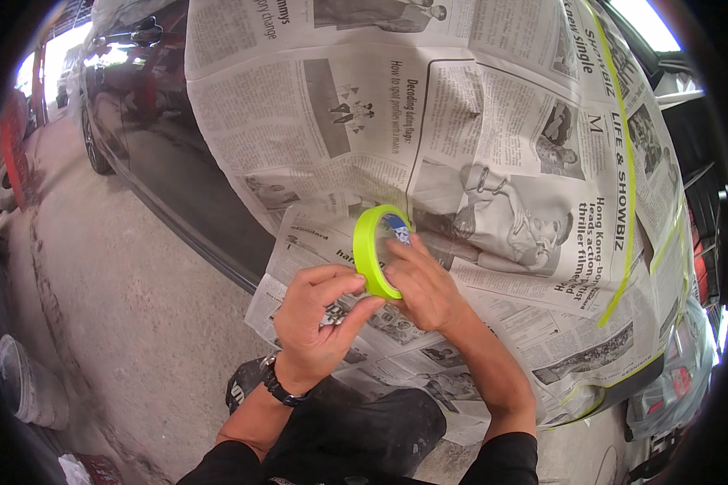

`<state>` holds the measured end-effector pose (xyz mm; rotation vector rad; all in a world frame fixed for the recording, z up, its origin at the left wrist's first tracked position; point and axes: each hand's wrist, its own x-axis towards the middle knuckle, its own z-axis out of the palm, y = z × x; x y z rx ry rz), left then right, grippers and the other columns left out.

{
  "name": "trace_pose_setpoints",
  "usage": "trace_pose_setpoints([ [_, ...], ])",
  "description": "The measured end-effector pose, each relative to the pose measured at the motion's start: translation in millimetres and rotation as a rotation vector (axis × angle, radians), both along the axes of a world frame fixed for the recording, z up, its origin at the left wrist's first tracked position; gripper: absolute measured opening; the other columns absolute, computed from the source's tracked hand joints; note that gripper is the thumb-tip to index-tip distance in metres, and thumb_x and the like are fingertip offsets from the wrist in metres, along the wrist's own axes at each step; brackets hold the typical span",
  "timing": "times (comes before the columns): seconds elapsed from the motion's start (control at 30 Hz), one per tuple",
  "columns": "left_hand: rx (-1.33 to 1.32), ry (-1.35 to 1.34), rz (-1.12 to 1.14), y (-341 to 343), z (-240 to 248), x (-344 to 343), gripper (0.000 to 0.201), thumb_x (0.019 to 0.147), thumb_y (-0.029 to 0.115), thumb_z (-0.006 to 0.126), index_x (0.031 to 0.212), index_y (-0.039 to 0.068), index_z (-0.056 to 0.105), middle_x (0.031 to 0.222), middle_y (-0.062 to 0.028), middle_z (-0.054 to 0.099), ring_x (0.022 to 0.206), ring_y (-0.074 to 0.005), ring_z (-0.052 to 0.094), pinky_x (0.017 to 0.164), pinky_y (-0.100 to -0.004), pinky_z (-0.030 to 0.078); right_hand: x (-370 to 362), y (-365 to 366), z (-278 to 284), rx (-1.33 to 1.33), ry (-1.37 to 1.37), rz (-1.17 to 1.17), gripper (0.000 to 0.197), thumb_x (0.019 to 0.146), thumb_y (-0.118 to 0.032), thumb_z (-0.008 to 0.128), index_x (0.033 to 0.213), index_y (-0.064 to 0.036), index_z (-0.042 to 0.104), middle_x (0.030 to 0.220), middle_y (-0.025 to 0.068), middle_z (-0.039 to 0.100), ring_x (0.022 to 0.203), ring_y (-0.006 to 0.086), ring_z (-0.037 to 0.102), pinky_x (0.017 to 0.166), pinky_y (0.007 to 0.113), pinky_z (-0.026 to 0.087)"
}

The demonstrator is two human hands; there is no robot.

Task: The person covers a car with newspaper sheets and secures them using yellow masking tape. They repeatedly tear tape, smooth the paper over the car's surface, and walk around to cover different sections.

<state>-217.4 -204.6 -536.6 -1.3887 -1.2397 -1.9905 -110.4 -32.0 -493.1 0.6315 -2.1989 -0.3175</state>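
Observation:
A roll of bright yellow-green masking tape (366, 252) is held upright in front of me. My right hand (422, 284) grips it from the right, its fingers reaching into the core. At the lower left of the roll, my left hand (319, 323) pinches the tape's edge between thumb and fingers; whether a loose end is lifted there, I cannot tell. Behind both hands, newspaper sheets (332, 174) cover a large part of a car, with a strip of the same tape (628, 202) along their right side.
A dark car side panel (166, 162) runs uncovered along the left. Pale concrete floor (137, 267) lies beside it, with a dirty white bucket (31, 384) at the far left. Clear plastic sheeting (675, 380) bunches at the right. My knees are just under the newspaper's near edge.

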Motion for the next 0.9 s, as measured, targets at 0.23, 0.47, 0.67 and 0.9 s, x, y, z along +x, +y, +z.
trace_pose_setpoints([
  [0.23, 0.041, 0.043, 0.097, 5.0, -1.7, 9.9, 0.035, 0.07, -0.003, 0.082, 0.1, 0.005, 0.065, 0.096, -0.0113, 0.068, 0.084, -0.0222, 0.067, 0.071, -0.029, 0.053, 0.2, -1.9, -1.1, 0.03, 0.017, 0.01, 0.048, 0.082, -0.018, 0.071, 0.117, 0.0084, 0.051, 0.094, 0.0214, 0.062, 0.103, 0.0406, 0.062, 0.1, 0.06, 0.044],
  [0.47, 0.012, 0.081, 0.084, 11.8, -15.7, 15.7, 0.04, 0.073, -0.005, 0.08, 0.108, 0.005, 0.062, 0.098, -0.0105, 0.067, 0.085, -0.0195, 0.067, 0.073, -0.0283, 0.053, -0.9, -0.8, -2.2, 0.017, 0.004, 0.028, 0.055, 0.083, -0.02, 0.07, 0.123, 0.0091, 0.047, 0.095, 0.0234, 0.061, 0.102, 0.0421, 0.061, 0.1, 0.062, 0.044],
  [0.67, 0.051, -0.421, -0.71, 12.1, -5.2, -1.8, 0.048, 0.09, -0.001, 0.065, 0.133, 0.0, 0.042, 0.101, -0.0087, 0.065, 0.09, -0.0143, 0.064, 0.078, -0.0292, 0.055, 2.0, -2.3, 0.0, -0.027, -0.049, 0.069, 0.062, 0.082, -0.018, 0.071, 0.131, 0.0069, 0.043, 0.104, 0.0268, 0.061, 0.109, 0.0448, 0.06, 0.098, 0.06, 0.046],
  [0.9, 0.178, -0.718, -0.938, 6.0, -6.2, -7.4, 0.042, 0.09, 0.001, 0.066, 0.127, -0.001, 0.046, 0.102, -0.0102, 0.064, 0.089, -0.0141, 0.065, 0.079, -0.0265, 0.056, -2.0, 4.4, 0.7, -0.057, -0.019, 0.11, 0.043, 0.079, -0.001, 0.066, 0.116, 0.0031, 0.045, 0.115, 0.0307, 0.059, 0.114, 0.0482, 0.058, 0.097, 0.056, 0.049],
])
